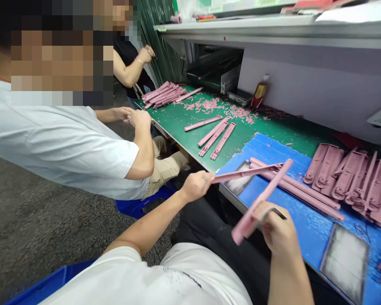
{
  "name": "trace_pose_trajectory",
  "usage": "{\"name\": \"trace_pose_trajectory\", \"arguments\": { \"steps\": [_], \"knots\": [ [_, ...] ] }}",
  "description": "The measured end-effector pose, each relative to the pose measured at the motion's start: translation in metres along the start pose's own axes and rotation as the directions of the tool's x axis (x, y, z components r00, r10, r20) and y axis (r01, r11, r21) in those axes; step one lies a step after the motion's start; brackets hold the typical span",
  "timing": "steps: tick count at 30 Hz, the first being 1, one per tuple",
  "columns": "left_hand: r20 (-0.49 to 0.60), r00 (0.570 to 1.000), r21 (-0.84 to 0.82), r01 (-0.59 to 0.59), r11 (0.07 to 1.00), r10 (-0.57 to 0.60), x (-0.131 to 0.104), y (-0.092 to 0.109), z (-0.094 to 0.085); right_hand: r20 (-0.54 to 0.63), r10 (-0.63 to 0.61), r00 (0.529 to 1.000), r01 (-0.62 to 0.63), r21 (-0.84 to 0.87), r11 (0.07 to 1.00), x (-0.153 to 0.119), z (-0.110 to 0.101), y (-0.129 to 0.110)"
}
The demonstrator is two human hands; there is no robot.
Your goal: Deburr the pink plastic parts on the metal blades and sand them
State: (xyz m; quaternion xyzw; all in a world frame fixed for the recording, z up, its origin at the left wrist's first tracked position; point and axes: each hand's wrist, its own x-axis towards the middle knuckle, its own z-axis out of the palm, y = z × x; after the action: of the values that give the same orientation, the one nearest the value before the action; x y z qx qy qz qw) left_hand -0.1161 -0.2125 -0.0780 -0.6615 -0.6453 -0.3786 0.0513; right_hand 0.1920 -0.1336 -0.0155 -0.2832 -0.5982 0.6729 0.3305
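My left hand (pixel 197 185) is closed around the near end of a long, narrow pink plastic strip (pixel 238 173). The strip reaches out over the blue sheet. My right hand (pixel 277 228) grips a second pink plastic piece (pixel 266 192), tilted and slightly blurred, whose upper end crosses the far end of the first strip. Beside my right fingers a thin dark object (pixel 279 213) sticks out; its kind I cannot make out. Two pink bars (pixel 305 192) lie on the blue sheet just beyond my hands.
Many pink parts (pixel 349 180) lie in a row at right. Grey-white pads (pixel 346 258) rest on the blue sheet (pixel 273 148). Pink scraps (pixel 238 112), loose strips (pixel 217 137) and a bottle (pixel 260 91) are on the green table. A seated co-worker (pixel 66 144) is at left, another person (pixel 133 63) behind.
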Motion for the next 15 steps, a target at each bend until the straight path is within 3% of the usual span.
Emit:
{"name": "trace_pose_trajectory", "arguments": {
  "steps": [2, 4, 8, 12, 15],
  "knots": [
    [-0.089, 0.981, 0.064, 0.179, 0.982, -0.173, 0.022, -0.032, -0.011, 0.085, -0.057, 0.995, 0.042, 0.162, 0.986, -0.014, -0.018, 0.001],
    [-0.187, 0.918, 0.118, 0.374, 0.92, -0.35, 0.049, -0.063, -0.028, 0.148, -0.101, 0.984, 0.077, 0.159, 0.984, -0.027, -0.033, 0.005],
    [-0.333, 0.69, 0.132, 0.709, 0.693, -0.642, 0.111, -0.108, -0.057, 0.117, -0.07, 0.991, 0.078, -0.065, 0.995, -0.048, -0.044, 0.012],
    [-0.346, 0.527, 0.1, 0.843, 0.528, -0.776, 0.159, -0.129, -0.069, 0.148, -0.068, 0.987, 0.09, -0.15, 0.985, -0.069, -0.042, 0.016],
    [-0.269, 0.464, 0.075, 0.884, 0.462, -0.844, 0.172, -0.135, -0.075, 0.132, -0.084, 0.988, 0.108, -0.191, 0.976, -0.086, -0.044, 0.015]
  ]
}}
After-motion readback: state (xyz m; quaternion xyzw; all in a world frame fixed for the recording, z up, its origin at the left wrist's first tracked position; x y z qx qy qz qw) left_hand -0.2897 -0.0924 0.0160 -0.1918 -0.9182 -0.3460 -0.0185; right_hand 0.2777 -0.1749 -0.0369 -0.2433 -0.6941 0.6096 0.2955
